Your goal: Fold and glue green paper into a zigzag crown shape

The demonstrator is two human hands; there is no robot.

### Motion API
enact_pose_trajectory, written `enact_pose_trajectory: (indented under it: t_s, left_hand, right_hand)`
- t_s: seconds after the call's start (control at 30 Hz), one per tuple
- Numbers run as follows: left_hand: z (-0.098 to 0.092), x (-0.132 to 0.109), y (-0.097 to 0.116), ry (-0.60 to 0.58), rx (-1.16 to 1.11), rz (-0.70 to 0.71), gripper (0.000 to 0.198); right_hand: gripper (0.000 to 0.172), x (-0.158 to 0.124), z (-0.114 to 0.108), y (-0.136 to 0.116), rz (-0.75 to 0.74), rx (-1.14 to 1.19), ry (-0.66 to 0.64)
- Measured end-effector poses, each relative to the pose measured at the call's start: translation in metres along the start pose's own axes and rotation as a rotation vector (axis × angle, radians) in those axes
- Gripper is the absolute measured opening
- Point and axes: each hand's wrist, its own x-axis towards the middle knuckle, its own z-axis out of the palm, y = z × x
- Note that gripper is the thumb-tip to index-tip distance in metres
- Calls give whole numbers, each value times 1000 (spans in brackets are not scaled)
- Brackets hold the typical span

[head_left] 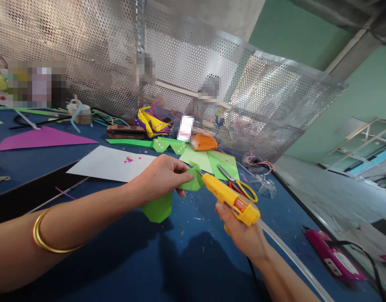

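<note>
Tabletop (193,239), blue, stretches underneath; white sheet (106,162) lies on it, farther left; yellow glue gun (222,189) sits in the curled grip of the right hand (241,233); green paper (193,183), above the tabletop, is pinched between thumb and fingers of the left hand (161,174), nozzle (201,173) at its edge

A blue tabletop (186,228) is carrying scattered craft supplies. Toward the left, a purple sheet (48,138) is lying near a white sheet (108,164), which is bearing small magenta scraps (128,160). Farther back, green paper glasses (169,145) are resting near a brown pencil case (125,131). Yellow-handled scissors (249,192) are lying with their blades over pale green sheets (201,160), and crumpled clear plastic (266,186) is sitting just beyond their handles. A magenta power strip (333,256) is lying along the right edge.
</note>
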Motion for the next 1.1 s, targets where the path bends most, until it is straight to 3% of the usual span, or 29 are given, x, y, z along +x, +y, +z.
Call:
enact_pose_trajectory:
  t_s: [0.6,1.1]
  left_hand:
    - [0,0,-2,11,41,4,26]
    - [0,0,-1,13,8,-16,21]
  right_hand:
    - [32,2,-1,-2,-98,-53,20]
    - [37,-1,1,0,17,60,-9]
